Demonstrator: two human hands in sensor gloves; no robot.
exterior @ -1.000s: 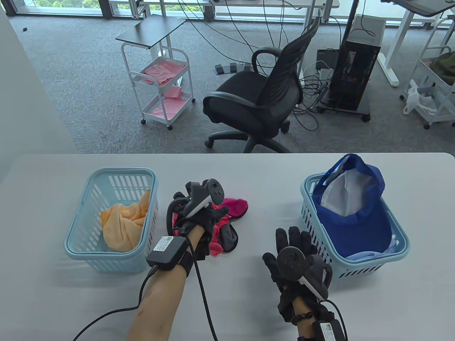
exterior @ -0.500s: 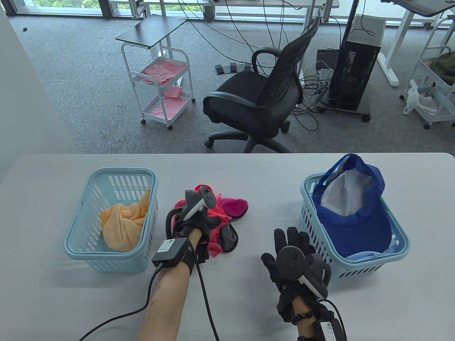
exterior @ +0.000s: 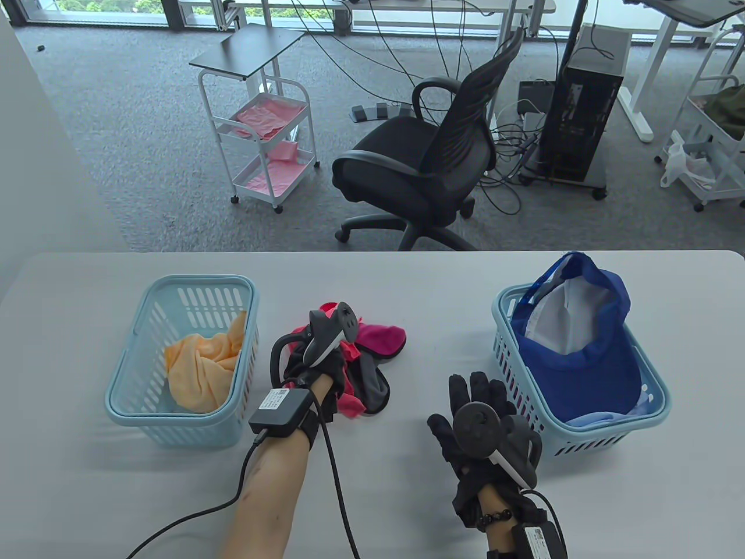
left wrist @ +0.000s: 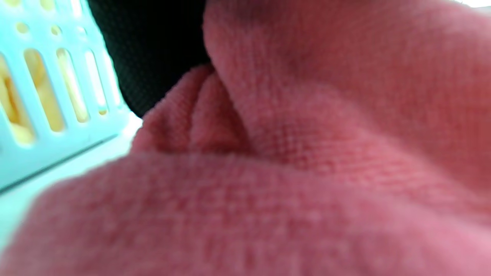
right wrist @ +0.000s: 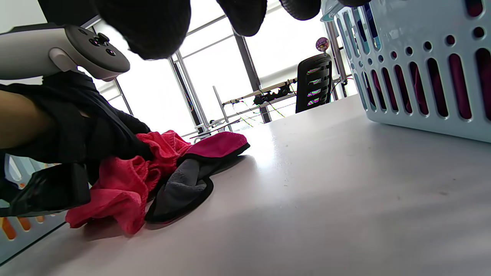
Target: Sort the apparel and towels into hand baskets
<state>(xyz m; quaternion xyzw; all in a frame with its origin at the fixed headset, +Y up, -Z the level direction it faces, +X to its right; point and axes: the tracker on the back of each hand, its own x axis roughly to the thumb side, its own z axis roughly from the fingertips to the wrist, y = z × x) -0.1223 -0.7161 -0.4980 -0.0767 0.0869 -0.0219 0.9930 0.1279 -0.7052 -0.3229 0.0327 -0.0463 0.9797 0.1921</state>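
A crumpled pink towel (exterior: 351,406) lies in the middle of the table with a grey and magenta cloth (exterior: 378,340) against it. My left hand (exterior: 323,362) is on the pile and grips the pink towel; its fingertips are buried in the fabric. The towel fills the left wrist view (left wrist: 307,153). In the right wrist view the left hand (right wrist: 96,130) holds the pink towel (right wrist: 122,188) beside the grey cloth (right wrist: 180,188). My right hand (exterior: 471,407) is open with fingers spread, empty, just left of the right basket (exterior: 611,434).
The left light-blue basket (exterior: 198,280) holds an orange towel (exterior: 198,367). The right basket holds a blue cap (exterior: 588,361) that sticks up over its far rim. An office chair (exterior: 419,169) and a white cart (exterior: 262,140) stand beyond the table.
My left hand has closed on the pink towel and drawn back a little toward me, bunching the fabric. The right hand has not moved.
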